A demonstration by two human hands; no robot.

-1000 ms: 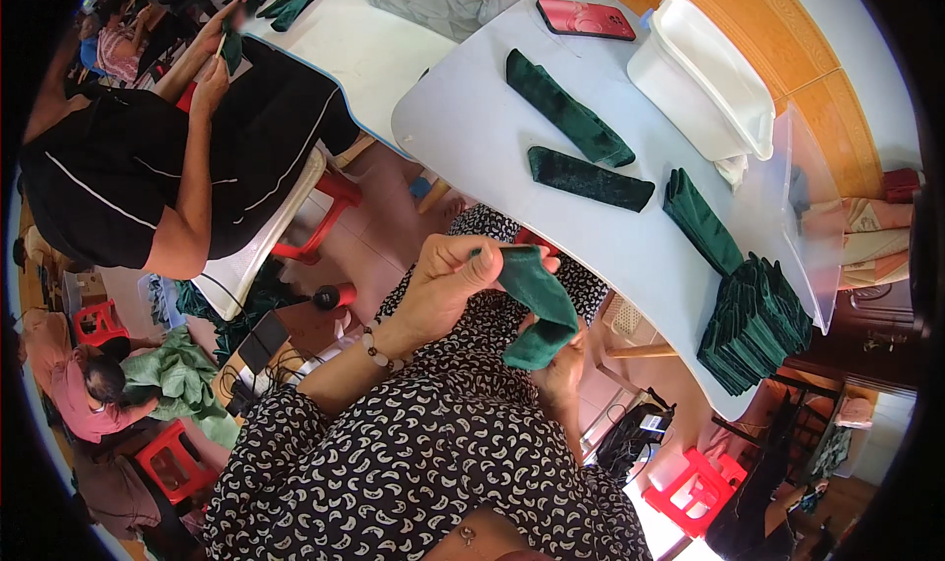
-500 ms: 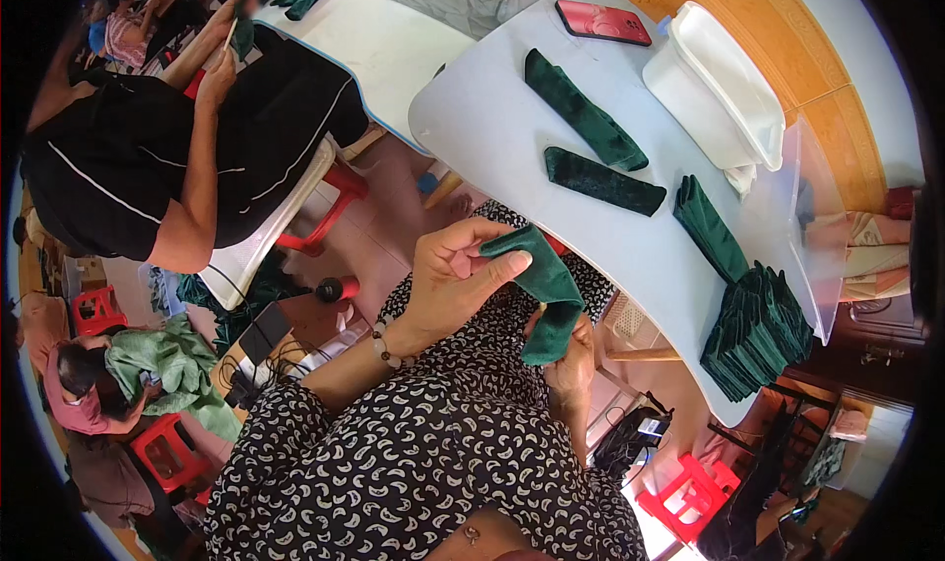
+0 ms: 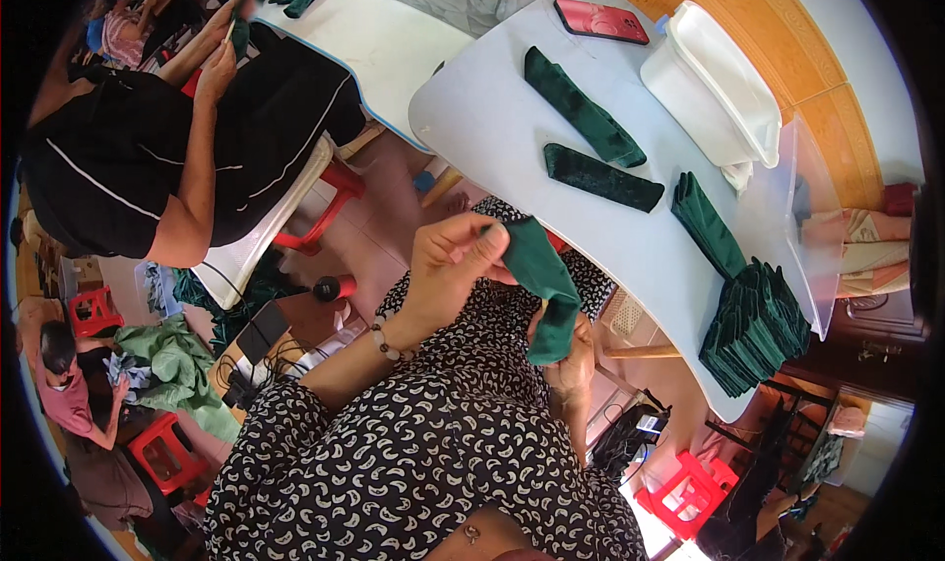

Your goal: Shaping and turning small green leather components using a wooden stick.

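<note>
A strip of dark green velvet fabric is stretched between my two hands above my lap. My left hand pinches its upper end between thumb and fingers. Partly behind the lower end, my right hand grips the strip; some of its fingers are hidden by the cloth. On the pale table beyond lie two more green velvet strips, a longer one and a shorter one. A neat pile of folded green velvet strips sits at the table's right end, with another strip lying against it.
The pale table also bears a red phone, a white plastic bin and a clear tub of grey-green pieces. At left a person in black sits working. Red stools and cables are on the floor.
My left hand has shifted slightly left and its thumb has drawn back along the strip's upper end. My right hand is nearly still. At far left, a person in pink has straightened.
</note>
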